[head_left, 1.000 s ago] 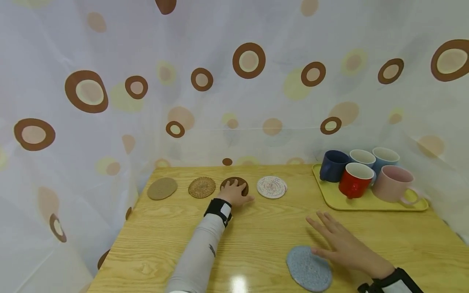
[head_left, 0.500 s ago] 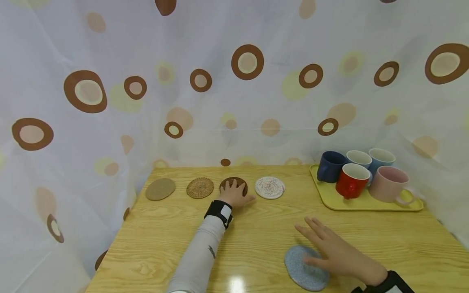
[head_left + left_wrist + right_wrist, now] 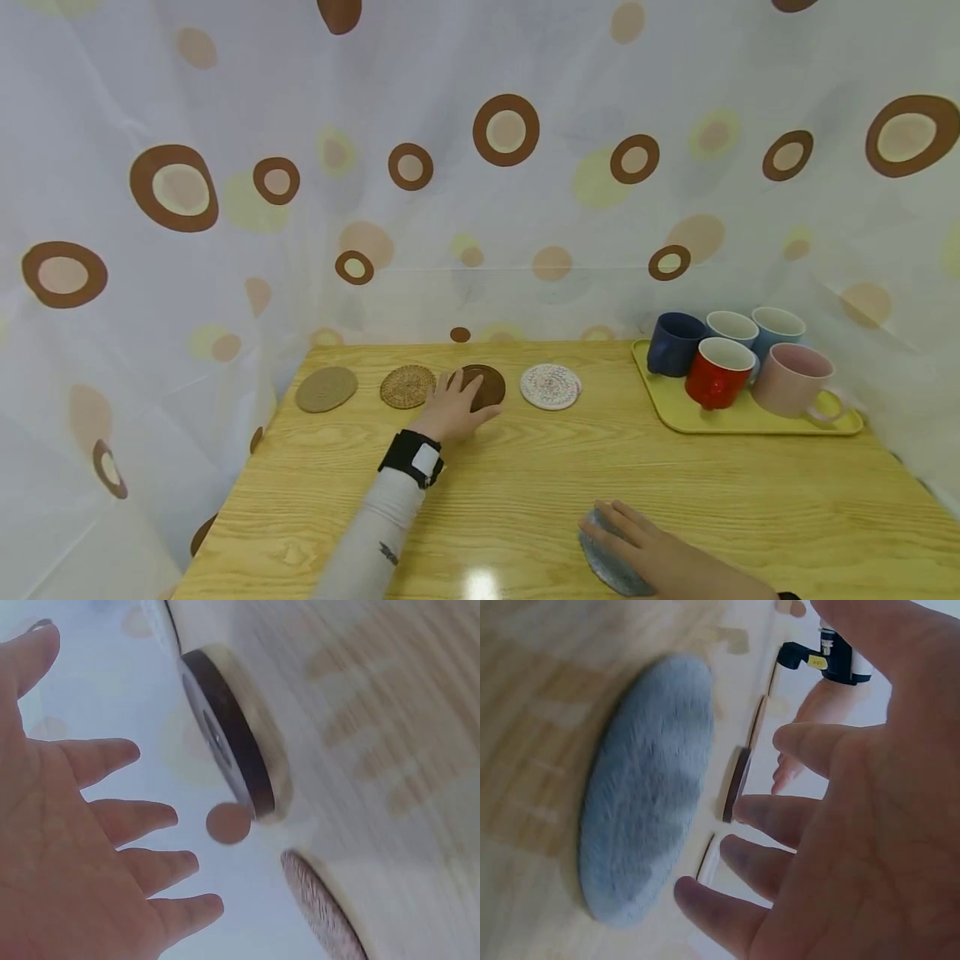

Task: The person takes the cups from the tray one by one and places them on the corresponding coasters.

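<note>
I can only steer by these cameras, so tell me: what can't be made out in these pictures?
Head view: right part of the blue-grey coaster, covered by the right hand.
Head view: left part of the dark brown coaster, behind the left hand.
Head view: lower body of the light blue mug, behind the pink mug.
Left wrist view: rest of the wicker coaster, cut off by the bottom edge.
</note>
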Demonstrator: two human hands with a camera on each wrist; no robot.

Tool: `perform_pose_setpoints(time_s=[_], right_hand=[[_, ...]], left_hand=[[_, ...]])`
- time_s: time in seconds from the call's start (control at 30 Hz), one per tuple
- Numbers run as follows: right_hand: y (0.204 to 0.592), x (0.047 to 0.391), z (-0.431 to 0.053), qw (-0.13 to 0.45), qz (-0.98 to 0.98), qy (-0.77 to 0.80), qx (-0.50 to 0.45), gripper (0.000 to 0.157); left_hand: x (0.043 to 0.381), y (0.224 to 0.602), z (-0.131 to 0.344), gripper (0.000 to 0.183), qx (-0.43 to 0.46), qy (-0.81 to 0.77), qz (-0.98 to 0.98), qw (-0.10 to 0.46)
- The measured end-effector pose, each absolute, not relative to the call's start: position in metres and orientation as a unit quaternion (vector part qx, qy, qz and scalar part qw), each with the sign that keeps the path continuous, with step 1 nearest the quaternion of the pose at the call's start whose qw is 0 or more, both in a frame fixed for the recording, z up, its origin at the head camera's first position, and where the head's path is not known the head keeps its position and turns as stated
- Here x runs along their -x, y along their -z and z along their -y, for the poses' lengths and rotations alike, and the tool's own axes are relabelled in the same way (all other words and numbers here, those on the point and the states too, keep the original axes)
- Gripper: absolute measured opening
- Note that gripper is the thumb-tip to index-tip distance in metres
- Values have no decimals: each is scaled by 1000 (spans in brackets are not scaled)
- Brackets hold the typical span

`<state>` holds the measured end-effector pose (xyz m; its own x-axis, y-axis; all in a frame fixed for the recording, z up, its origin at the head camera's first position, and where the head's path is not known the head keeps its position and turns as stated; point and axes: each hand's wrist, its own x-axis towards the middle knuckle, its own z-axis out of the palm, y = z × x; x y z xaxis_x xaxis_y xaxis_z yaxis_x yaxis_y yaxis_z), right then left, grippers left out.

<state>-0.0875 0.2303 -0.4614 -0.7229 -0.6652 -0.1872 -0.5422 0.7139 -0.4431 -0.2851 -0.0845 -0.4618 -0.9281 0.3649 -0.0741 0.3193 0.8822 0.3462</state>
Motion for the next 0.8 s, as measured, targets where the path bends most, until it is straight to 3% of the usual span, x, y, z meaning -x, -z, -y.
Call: perform_pose_setpoints(time_s=[0.4, 0.8], right_hand=[[478, 79, -223, 208, -926, 141, 281, 80], [470, 90, -227, 195, -918, 167, 303, 81]], left_hand=[[234, 461, 128, 75, -196, -138, -970, 41], [200, 457, 146, 72, -198, -144, -969, 30]])
